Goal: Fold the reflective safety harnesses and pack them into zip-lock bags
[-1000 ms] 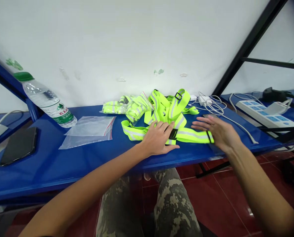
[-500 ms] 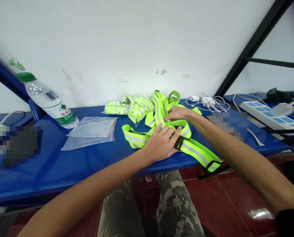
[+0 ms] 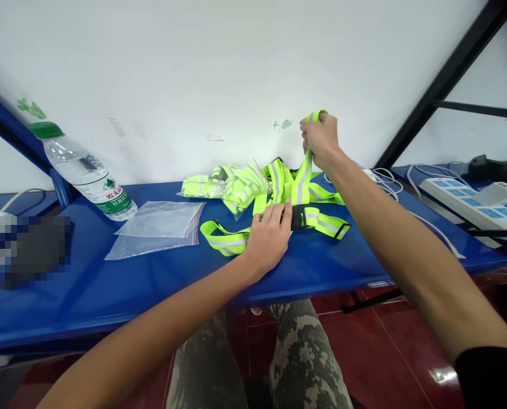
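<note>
A tangle of neon-yellow reflective strap (image 3: 301, 184) with a silver stripe lies at the middle of the blue tabletop. My right hand (image 3: 321, 136) is closed around one length of it, pulled up in front of the wall. Lower down, my left hand (image 3: 270, 236) grips the strap against the table, its fingers next to a black buckle (image 3: 298, 216). One loop sticks out to the left of that hand, and a short end with a black slider (image 3: 343, 230) lies to the right. What sits under my left palm is hidden.
Clear bags of folded yellow straps (image 3: 242, 187) lie against the wall. Flat zip bags (image 3: 160, 221) rest further left, beside a tilted water bottle (image 3: 94, 176). White cables (image 3: 387, 182) and a power strip (image 3: 470, 201) are at the right. The blue table (image 3: 151, 289) has its edge near my legs.
My right hand has risen from the pile, drawing a length of strap upward. The buckle and slider end have shifted up and left. My left hand has moved slightly left.
</note>
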Demonstrator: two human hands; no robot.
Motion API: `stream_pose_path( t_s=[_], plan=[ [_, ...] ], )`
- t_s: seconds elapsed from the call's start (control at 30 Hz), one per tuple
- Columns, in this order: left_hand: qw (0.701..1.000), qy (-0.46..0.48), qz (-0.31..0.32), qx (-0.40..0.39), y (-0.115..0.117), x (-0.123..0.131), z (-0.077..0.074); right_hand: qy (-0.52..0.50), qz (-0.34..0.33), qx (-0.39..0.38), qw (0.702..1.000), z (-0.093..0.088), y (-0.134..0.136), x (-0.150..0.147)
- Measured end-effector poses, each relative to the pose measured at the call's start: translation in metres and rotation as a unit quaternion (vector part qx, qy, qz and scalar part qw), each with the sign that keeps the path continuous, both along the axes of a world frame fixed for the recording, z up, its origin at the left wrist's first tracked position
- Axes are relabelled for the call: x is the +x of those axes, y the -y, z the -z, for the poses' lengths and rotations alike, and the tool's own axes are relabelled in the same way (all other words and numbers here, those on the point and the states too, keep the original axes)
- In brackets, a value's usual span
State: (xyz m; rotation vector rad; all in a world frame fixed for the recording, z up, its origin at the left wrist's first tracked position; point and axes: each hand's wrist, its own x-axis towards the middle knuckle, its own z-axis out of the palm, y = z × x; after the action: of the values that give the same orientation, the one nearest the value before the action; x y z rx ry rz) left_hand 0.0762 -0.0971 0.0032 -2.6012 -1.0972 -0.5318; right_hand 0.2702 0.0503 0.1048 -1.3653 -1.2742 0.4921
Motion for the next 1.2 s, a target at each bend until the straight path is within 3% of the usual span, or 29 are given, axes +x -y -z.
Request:
stream_pose_path(
  t_s=[0.13, 0.17, 0.23, 0.3, 0.33, 0.43, 0.5, 0.6, 0.7, 0.8, 0.87, 0.93, 1.07, 1.2],
  plan=[
    [1.0, 0.017, -0.011, -0.015, -0.007, -0.005, -0.002, 0.164, 0.043, -0.098, 0.981, 0.016, 0.029, 0.0],
    [0.999, 0.035, -0.015, -0.022, -0.01, -0.006, -0.003, 0.194, 0.045, -0.078, 0.977, 0.018, 0.045, -0.001],
    [0.996, 0.082, -0.015, -0.042, -0.016, -0.007, -0.004, 0.213, -0.041, -0.024, 0.976, 0.02, 0.082, -0.006],
    [0.99, 0.124, -0.003, -0.07, -0.023, -0.01, -0.008, 0.248, -0.188, -0.049, 0.949, 0.025, 0.117, -0.013],
    [0.987, 0.14, 0.002, -0.084, -0.026, -0.011, -0.011, 0.278, -0.209, -0.049, 0.936, 0.028, 0.132, -0.016],
    [0.978, 0.17, 0.0, -0.12, -0.033, -0.016, -0.023, 0.321, -0.131, -0.038, 0.937, 0.042, 0.155, -0.019],
    [0.972, 0.176, 0.011, -0.155, -0.039, -0.02, -0.031, 0.27, -0.115, -0.081, 0.952, 0.049, 0.158, -0.015],
    [0.964, 0.164, 0.06, -0.202, -0.051, -0.026, -0.038, 0.093, -0.212, -0.161, 0.96, 0.047, 0.155, -0.001],
    [0.97, 0.159, 0.065, -0.172, -0.064, -0.031, -0.038, -0.046, -0.356, -0.208, 0.91, 0.041, 0.156, 0.019],
    [0.981, 0.162, 0.013, -0.108, -0.072, -0.036, -0.034, -0.088, -0.424, -0.27, 0.86, 0.039, 0.162, 0.041],
    [0.984, 0.158, -0.018, -0.077, -0.073, -0.038, -0.032, -0.091, -0.402, -0.289, 0.864, 0.04, 0.166, 0.053],
    [0.986, 0.151, -0.042, -0.059, -0.073, -0.04, -0.03, -0.082, -0.34, -0.271, 0.897, 0.039, 0.171, 0.062],
    [0.981, 0.166, -0.094, -0.032, -0.075, -0.042, -0.027, -0.026, -0.205, -0.195, 0.959, 0.036, 0.177, 0.069],
    [0.972, 0.211, -0.107, -0.002, -0.079, -0.044, -0.027, -0.031, -0.046, -0.062, 0.997, 0.044, 0.176, 0.062]
  ],
)
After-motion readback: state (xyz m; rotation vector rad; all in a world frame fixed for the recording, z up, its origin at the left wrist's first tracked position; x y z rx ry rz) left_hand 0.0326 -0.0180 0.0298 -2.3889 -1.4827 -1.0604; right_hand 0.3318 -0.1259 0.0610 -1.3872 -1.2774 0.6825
